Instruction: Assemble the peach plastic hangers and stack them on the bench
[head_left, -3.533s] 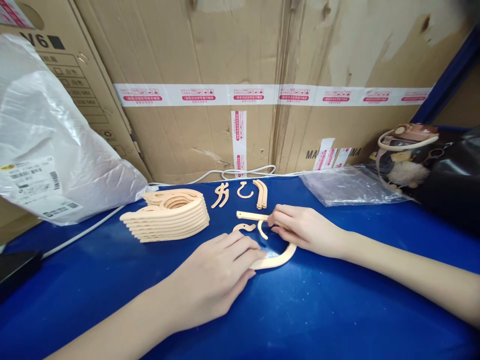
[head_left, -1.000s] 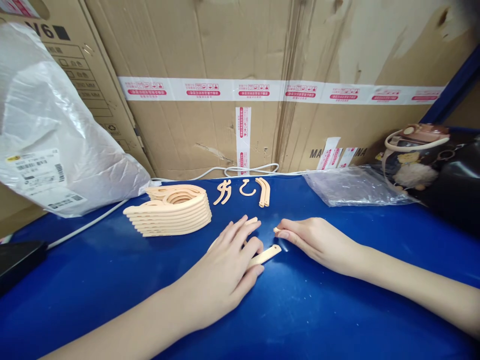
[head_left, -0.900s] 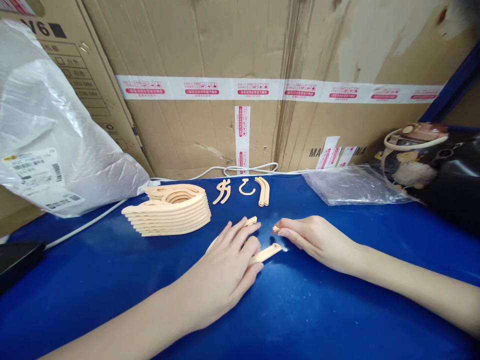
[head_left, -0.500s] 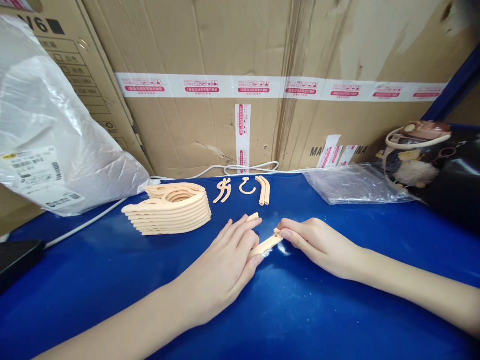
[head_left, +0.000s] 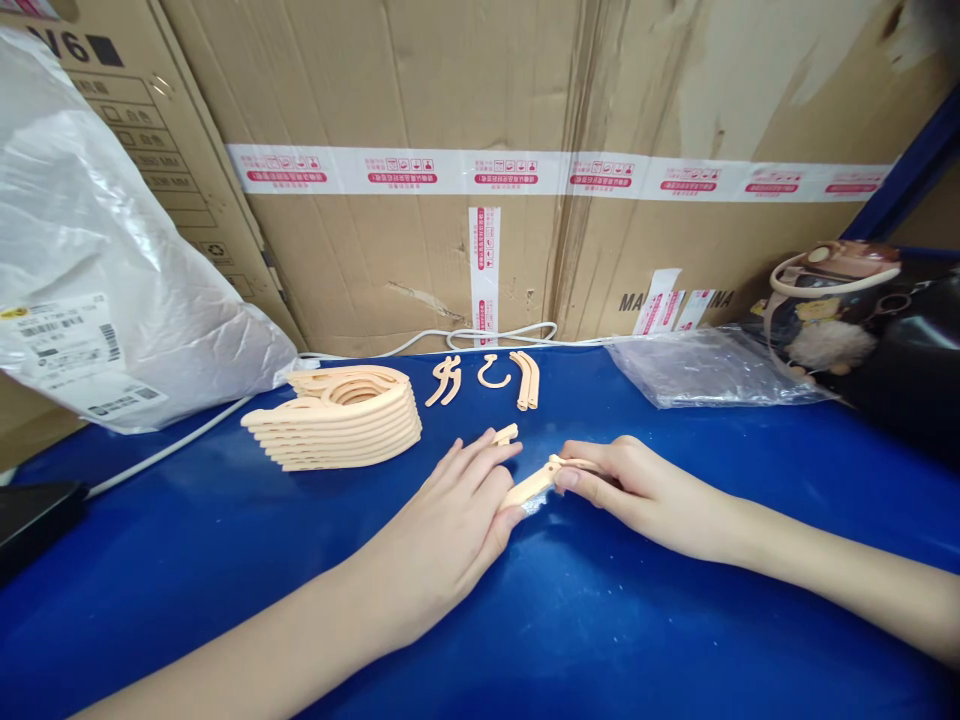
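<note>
My left hand (head_left: 454, 545) is wrapped over a cream plastic hanger part (head_left: 531, 484), its fingers hiding much of it. One end of that part sticks out beyond the fingertips, and the other points toward my right hand (head_left: 652, 500). With thumb and index finger, my right hand pinches a slim cream hanger piece (head_left: 574, 463) where it meets the held part at a small hole. Most of this slim piece is inside my grip. Behind my hands lie two curved hanger pieces (head_left: 445, 382), a hanger hook (head_left: 495, 375) and two slim hanger arms (head_left: 528, 382).
A neat stack of folded cream hangers (head_left: 345, 430) stands left of my hands. Further left is a white plastic bag (head_left: 127, 270). A clear plastic sheet (head_left: 697, 372) and a bottle (head_left: 814, 310) sit at the right. A white cable (head_left: 420, 345) runs along the cardboard (head_left: 390, 260).
My right hand has shifted its grip slightly, so the slim piece between its fingers and the joint end now show more. My left hand stays nearly still.
</note>
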